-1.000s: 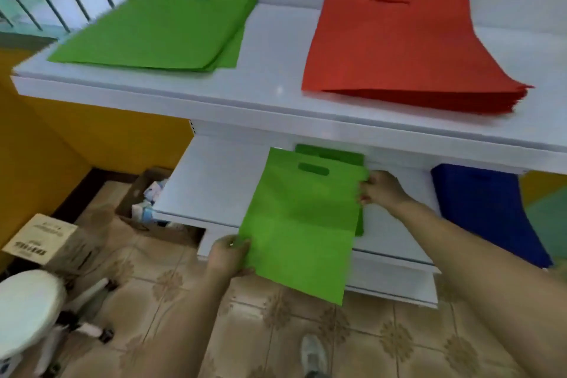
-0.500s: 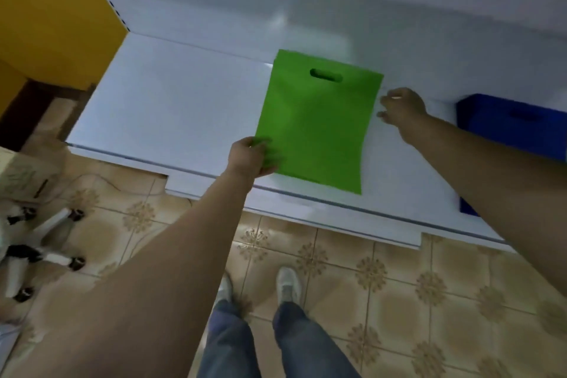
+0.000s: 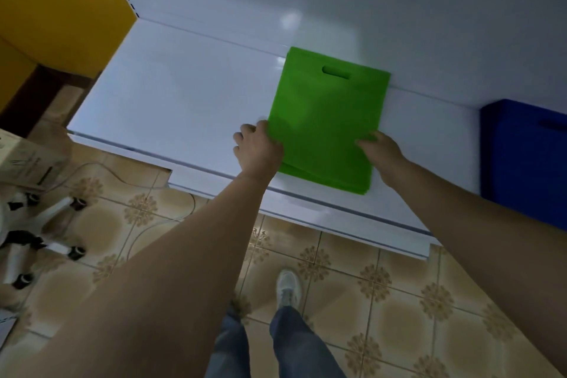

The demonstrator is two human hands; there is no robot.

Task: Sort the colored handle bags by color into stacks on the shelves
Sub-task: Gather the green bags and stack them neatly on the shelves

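Both hands have closed in on the green bag since half a second ago, when the right one hovered off its far edge and the bag lay slightly higher on the white shelf [image 3: 171, 101]. Left to right now: the left hand [image 3: 257, 149] presses against the left edge of the green handle bag [image 3: 328, 113], fingers curled at its border, though whether they pinch it or only push I cannot tell. The bag lies flat on top of other green bags, whose edges show at its near end. The right hand [image 3: 382, 152] rests fingertips on the lower right corner, a released grip squaring the pile. Well apart at the right sits a blue bag stack [image 3: 524, 159]. Green and blue piles look established here; this bag seems nearly placed, and any remaining bags are out of view.
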